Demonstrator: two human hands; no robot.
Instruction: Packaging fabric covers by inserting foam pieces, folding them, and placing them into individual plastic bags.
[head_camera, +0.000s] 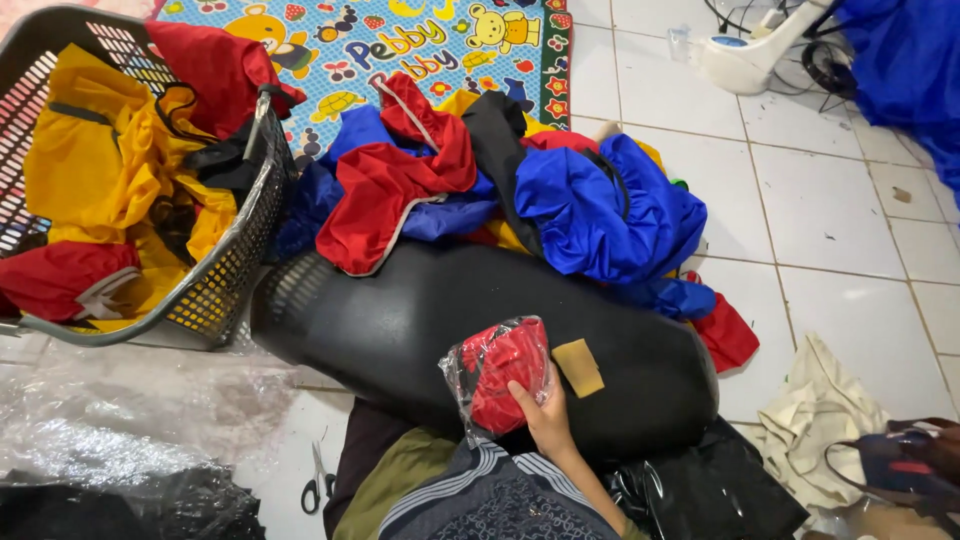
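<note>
White floor tiles (830, 210) carry the whole scene, with a colourful children's play mat (420, 40) laid at the far edge. Across the middle lies a large black smooth rounded form (400, 310), its long axis running from upper left to lower right, and it serves as the work surface in front of the person.

On its near side rests a folded red garment sealed in a clear plastic bag (500, 372). One hand (545, 415) reaches up from the bottom of the view, and its fingers curl around the packet's lower right edge in a narrow clasp. Which hand this is cannot be told for certain from the forearm alone; it reads as the right. No other hand shows.

The packet lies directly ahead of that hand and a touch to its left. Its long axis stands roughly upright in the picture, tilted slightly so the top leans right, pointing away from the person toward the heap of loose red, blue and yellow garments (520, 180) beyond the black form. A small tan rectangular patch (578, 366) sits just beside the packet on the right.

Far left stands a grey plastic laundry basket (245, 225) stuffed with yellow and red garments. A pair of scissors (318, 482) lies on the floor near the person's knee.
</note>
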